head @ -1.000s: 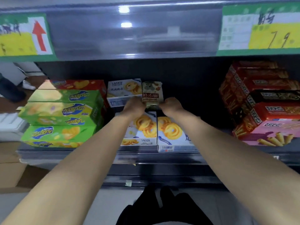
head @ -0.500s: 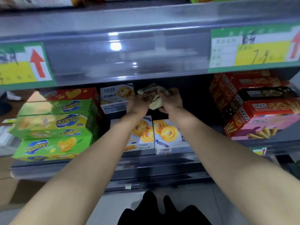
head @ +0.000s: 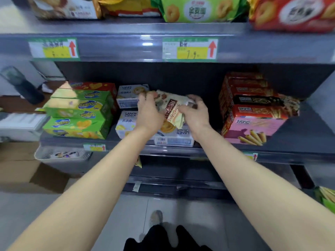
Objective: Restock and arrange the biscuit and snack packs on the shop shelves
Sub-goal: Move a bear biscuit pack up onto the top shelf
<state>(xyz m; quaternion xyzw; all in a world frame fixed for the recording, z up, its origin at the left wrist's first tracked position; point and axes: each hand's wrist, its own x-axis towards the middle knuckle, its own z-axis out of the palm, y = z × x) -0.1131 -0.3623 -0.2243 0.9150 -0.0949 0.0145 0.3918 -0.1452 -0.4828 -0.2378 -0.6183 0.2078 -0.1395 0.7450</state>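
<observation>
Snack pack [head: 172, 109]: tilted, held above the white cookie boxes [head: 174, 137] at mid-shelf.
Left hand [head: 149, 113]: fingers curled round its left edge.
Right hand [head: 194, 113]: gripping its right end.
Left: green biscuit boxes [head: 78, 115].
Right: red wafer-roll boxes [head: 253, 113].

The cream pack [head: 172, 107] with a brown label sits tilted, gripped by the left hand [head: 149, 113] and right hand [head: 196, 113] above white cookie boxes [head: 126, 125]; green boxes [head: 78, 113] at nine o'clock, red boxes [head: 253, 113] at three.

Held pack [head: 172, 109] blurred; price tags [head: 189, 49] unreadable.
</observation>
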